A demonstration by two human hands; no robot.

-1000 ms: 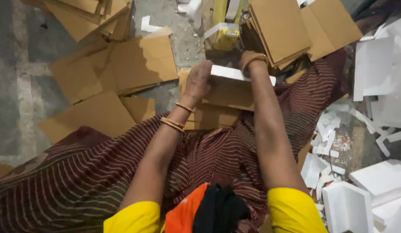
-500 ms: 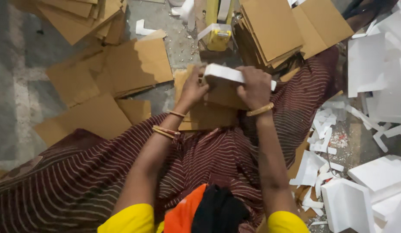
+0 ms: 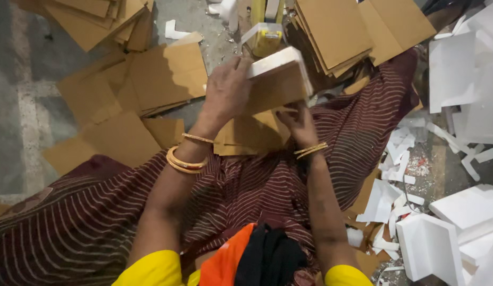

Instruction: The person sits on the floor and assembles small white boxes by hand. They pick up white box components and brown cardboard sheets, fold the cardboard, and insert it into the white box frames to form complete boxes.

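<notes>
Both hands have drawn closer to the body since the earlier frame, and the block has tipped up, so its brown cardboard face now shows below its white foam edge. Half a second ago the right hand lay on top of it; now that hand is underneath.

The left hand (image 3: pixel 228 90) wraps over the left end of the block (image 3: pixel 278 79), its grip clamped on it with the fingers curled across the white top edge. The right hand (image 3: pixel 299 123) reaches up from below, fingers touching the block's lower brown face; whether its grip is closed on the block I cannot tell, since the fingertips are hidden behind it. Gold bangles (image 3: pixel 184 160) ring the left wrist, and thinner ones sit on the right.

The block is held in the air above the lap, over a dark red striped cloth (image 3: pixel 246 185) that covers the legs. Under it, on the cloth, lie a few loose cardboard sheets (image 3: pixel 251 139).

On the grey floor (image 3: pixel 18 106) to the left, more cardboard sheets (image 3: pixel 161 74) lie scattered and overlapping. A neat cardboard stack (image 3: pixel 336 32) sits just beyond the block, with a yellow and white box (image 3: pixel 267 38) beside it. White foam pieces (image 3: pixel 458 74) and torn scraps are heaped along the right side.
</notes>
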